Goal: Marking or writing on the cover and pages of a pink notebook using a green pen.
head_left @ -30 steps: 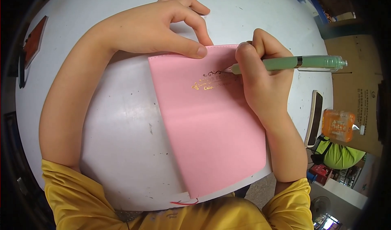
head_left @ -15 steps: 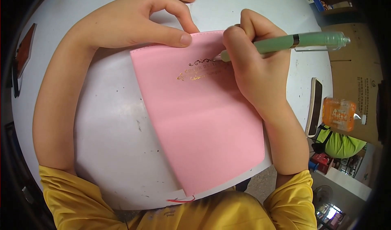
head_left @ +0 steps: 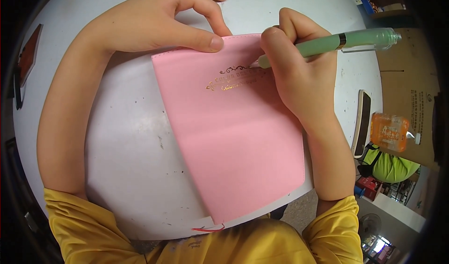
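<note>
A pink notebook (head_left: 234,142) with stitched edges lies closed and at a slant on the white table. Dark and gold lettering and scrolls (head_left: 236,77) decorate its cover near the far edge. My left hand (head_left: 163,20) grips that far edge, thumb on the cover and index finger at the rim, the other fingers curled beyond it. In my right hand (head_left: 299,62) is a green pen (head_left: 322,45), its clear end pointing right. The pen's tip is at the scroll above the lettering; whether it touches is hard to see. Some right fingers are hidden behind the hand.
The white table (head_left: 126,147) has small dark marks. A red ribbon (head_left: 208,229) sticks out at the notebook's near corner. To the right are a dark, pale-rimmed flat object (head_left: 361,123), an orange bottle (head_left: 389,132) and a cardboard box (head_left: 407,86). A brown flat object (head_left: 31,53) is at far left.
The notebook and both hands appear shifted very slightly to the right in view. The pen tip has moved slightly along the scroll; both grips look the same.
</note>
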A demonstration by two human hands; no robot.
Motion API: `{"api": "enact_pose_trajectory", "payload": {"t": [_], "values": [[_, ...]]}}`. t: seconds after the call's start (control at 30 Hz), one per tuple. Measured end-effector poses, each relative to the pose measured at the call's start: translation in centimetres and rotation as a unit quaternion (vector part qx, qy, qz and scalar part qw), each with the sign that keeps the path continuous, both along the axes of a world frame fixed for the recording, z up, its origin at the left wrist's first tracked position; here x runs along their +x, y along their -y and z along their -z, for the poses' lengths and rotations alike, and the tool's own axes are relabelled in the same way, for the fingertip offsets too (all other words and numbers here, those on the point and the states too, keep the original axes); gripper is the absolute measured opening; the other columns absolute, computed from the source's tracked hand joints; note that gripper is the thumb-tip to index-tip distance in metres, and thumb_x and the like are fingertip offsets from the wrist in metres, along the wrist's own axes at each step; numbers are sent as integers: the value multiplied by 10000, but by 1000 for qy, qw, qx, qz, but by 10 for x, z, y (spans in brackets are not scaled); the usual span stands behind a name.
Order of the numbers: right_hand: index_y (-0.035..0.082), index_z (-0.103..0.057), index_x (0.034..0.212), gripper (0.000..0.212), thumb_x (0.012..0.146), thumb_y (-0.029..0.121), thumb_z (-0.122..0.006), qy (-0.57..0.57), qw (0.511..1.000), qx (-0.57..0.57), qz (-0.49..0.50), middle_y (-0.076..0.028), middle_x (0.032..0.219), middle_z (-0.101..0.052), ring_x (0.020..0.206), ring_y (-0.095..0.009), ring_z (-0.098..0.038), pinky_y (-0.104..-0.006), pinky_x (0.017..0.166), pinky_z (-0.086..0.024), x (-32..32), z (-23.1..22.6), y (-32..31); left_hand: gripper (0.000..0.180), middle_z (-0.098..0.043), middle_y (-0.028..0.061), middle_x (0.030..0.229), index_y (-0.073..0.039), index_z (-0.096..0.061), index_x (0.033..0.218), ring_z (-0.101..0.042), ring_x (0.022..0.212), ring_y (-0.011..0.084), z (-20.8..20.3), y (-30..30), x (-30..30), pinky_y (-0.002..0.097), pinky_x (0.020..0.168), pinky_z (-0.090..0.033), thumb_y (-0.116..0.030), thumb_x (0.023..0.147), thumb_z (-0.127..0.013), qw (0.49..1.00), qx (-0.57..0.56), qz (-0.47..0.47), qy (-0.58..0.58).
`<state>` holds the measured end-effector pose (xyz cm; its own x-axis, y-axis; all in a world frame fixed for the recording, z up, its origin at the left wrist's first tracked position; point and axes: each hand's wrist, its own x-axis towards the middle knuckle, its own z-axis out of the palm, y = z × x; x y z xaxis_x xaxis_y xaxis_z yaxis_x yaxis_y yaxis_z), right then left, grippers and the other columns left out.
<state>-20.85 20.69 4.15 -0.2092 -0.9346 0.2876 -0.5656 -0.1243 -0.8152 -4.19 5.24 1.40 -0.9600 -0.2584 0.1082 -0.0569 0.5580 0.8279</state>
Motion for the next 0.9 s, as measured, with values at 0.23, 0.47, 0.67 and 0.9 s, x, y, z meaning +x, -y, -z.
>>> {"api": "enact_pose_trajectory", "payload": {"t": [0.23, 0.47, 0.67, 0.9], "values": [[97, -327, 569, 285, 760, 12, -520, 54, 998, -22, -11, 30, 506, -338, 493, -84, -283, -204, 460, -302, -3, 6, -1, 297, -332, 254, 1423, -180, -712, 1004, -259, 1334, 466, -1, 1, -1, 632, 1024, -231, -407, 812, -700, 1000, -10, 12, 10], [93, -334, 563, 284, 757, 5, -522, 83, 996, -18, -6, 21, 493, -365, 475, -88, -310, -201, 451, -327, 0, 4, -1, 301, -335, 250, 1418, -179, -708, 1010, -245, 1346, 453, -5, 0, 0, 630, 1027, -232, -413, 822, -686, 1000, -12, 17, 24], [91, -344, 570, 278, 767, 6, -519, 82, 997, -10, -11, 16, 490, -386, 473, -86, -347, -193, 461, -347, 1, 1, -2, 306, -341, 251, 1410, -176, -706, 1013, -231, 1355, 445, -4, 0, 1, 630, 1027, -231, -417, 826, -682, 1000, -16, 21, 18], [90, -348, 574, 279, 775, 10, -524, 74, 997, -17, -11, 14, 492, -394, 475, -83, -359, -192, 465, -358, 2, 1, -1, 302, -339, 252, 1410, -175, -706, 1012, -229, 1356, 444, -4, 1, 2, 636, 1026, -228, -414, 830, -678, 1000, -11, 23, 15]]}}
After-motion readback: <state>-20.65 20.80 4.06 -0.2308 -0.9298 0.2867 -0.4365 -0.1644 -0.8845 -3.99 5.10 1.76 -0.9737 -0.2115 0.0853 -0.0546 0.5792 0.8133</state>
